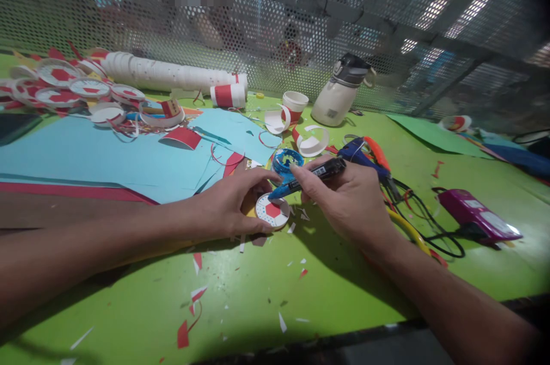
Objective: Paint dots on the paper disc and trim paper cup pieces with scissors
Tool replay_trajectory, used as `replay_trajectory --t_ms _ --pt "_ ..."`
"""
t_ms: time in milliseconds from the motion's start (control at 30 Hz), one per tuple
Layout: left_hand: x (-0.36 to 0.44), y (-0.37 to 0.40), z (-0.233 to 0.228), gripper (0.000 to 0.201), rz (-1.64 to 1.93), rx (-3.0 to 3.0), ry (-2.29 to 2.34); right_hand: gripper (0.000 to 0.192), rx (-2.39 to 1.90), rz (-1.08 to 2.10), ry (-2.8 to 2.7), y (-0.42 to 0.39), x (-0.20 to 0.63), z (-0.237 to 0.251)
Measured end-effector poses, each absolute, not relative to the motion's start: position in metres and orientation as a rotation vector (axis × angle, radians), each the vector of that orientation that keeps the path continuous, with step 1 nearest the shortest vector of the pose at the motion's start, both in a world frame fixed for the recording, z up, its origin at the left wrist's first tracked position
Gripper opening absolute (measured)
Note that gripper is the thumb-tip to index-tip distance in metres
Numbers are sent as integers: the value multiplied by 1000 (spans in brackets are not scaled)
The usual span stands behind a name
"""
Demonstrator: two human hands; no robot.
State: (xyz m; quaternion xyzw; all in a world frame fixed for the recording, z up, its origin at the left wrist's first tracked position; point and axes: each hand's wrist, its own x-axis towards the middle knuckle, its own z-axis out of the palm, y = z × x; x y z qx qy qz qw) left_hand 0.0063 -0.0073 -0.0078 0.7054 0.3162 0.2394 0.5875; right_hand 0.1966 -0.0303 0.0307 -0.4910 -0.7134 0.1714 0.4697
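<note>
A small round white paper disc [281, 214] with a red shape in its middle and blue dots around it lies just above the green table. My left hand [227, 204] grips its left edge between thumb and fingers. In my right hand [356, 201] is a black marker [329, 169], held slantwise, its blue-smeared front end touching or very near the disc's upper edge. Right behind the disc sits a round blue dish-like thing [289, 160], blotched inside. My left fingertips partly hide the disc's far left side.
Blue paper sheets [77, 150] and decorated cup bottoms [86, 88] lie left. Behind stand stacked paper cups [163, 73], a paper cup [295, 102] and a bottle [337, 93]. To the right are a glue gun [363, 156], yellow-handled scissors [410, 229] and a purple device [476, 213]. Paper scraps litter the front.
</note>
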Motion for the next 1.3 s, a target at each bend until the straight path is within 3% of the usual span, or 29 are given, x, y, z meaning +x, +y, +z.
replay_trajectory --t_ms 633,1300 --pt "7 -8 -5 53 542 1617 698 40 -1364 413 -1712 -31 195 31" --pt "3 -5 -3 55 657 1915 880 35 -1261 373 -1628 -35 197 42"
